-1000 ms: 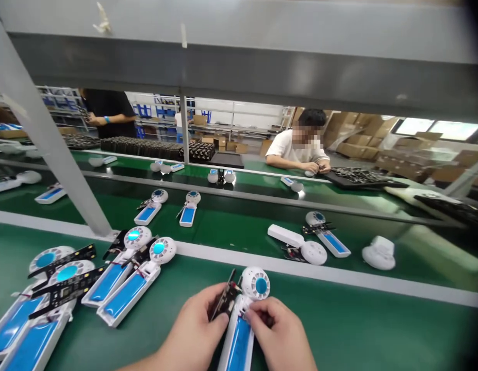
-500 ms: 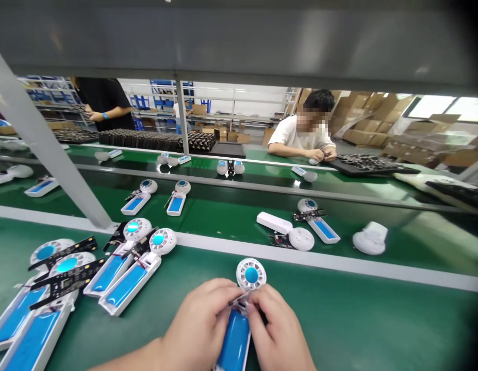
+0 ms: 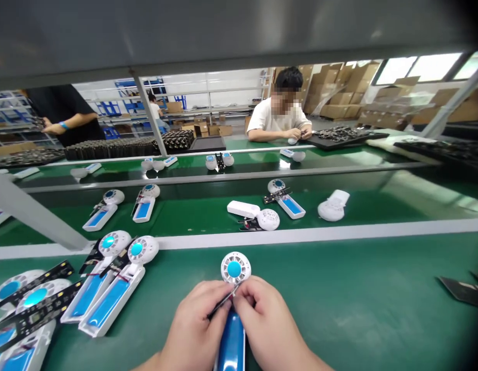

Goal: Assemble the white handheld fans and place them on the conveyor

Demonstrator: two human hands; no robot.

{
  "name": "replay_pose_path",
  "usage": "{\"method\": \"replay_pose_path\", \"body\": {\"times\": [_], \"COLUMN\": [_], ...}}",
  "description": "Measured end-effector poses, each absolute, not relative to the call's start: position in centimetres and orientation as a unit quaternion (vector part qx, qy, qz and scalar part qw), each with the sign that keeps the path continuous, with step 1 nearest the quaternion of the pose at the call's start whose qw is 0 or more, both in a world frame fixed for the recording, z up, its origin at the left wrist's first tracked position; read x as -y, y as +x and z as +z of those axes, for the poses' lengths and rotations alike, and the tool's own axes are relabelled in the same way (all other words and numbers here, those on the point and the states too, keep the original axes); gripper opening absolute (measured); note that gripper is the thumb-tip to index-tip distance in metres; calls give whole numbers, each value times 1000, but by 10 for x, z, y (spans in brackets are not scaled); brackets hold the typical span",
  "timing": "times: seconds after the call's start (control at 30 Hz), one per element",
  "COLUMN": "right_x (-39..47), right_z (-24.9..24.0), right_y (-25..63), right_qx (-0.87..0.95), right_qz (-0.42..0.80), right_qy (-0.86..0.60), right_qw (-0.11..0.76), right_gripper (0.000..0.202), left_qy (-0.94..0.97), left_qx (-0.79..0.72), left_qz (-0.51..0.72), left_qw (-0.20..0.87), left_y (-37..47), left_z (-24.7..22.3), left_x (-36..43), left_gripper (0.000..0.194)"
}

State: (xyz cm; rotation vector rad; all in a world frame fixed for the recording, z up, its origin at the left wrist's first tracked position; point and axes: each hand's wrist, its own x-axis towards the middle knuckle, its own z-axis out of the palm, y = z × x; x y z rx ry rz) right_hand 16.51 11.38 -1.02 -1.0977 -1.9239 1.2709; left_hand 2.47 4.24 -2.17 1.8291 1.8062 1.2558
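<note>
A white handheld fan body (image 3: pixel 235 267) with a round vented head and a blue battery (image 3: pixel 232 344) in its open handle lies on the green bench in front of me. My left hand (image 3: pixel 200 319) pinches a thin dark circuit board (image 3: pixel 223 303) edge-on over the fan's neck. Closed at the same spot, my right hand (image 3: pixel 267 319) has thumb and fingertips pressed together beside the board's end. What those fingertips grip is too small and covered to make out. Both hands hide the neck and the handle's upper sides.
Several open fan bodies (image 3: pixel 111 293) with circuit boards lie at the left. Behind a white rail (image 3: pixel 192 240), more fan parts (image 3: pixel 268 219) lie on a green belt. A slanted post (image 3: pixel 37 206) rises at left. Dark boards (image 3: pixel 461 291) lie at right. A co-worker (image 3: pixel 279 116) sits opposite.
My view has turned to the right, bringing dark boards in at the right edge. The circuit board in my left hand now shows more, tilted edge-on; my hands stay at the fan's neck.
</note>
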Motion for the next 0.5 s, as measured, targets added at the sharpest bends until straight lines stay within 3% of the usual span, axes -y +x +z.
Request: {"method": "replay_pose_path", "body": {"times": [0.2, 0.5], "right_x": [-114, -113], "right_z": [-11, -13], "right_y": [165, 170], "right_qx": [695, 767], "right_qz": [495, 393], "right_qy": [-437, -409], "right_qw": [284, 299], "right_gripper": [22, 22], "left_qy": [692, 684], "left_qx": [-571, -586], "left_qz": [433, 426], "left_qw": [84, 89], "left_y": [22, 21], "left_z": [-22, -19], "left_x": [-42, -41], "left_gripper": [40, 39]}}
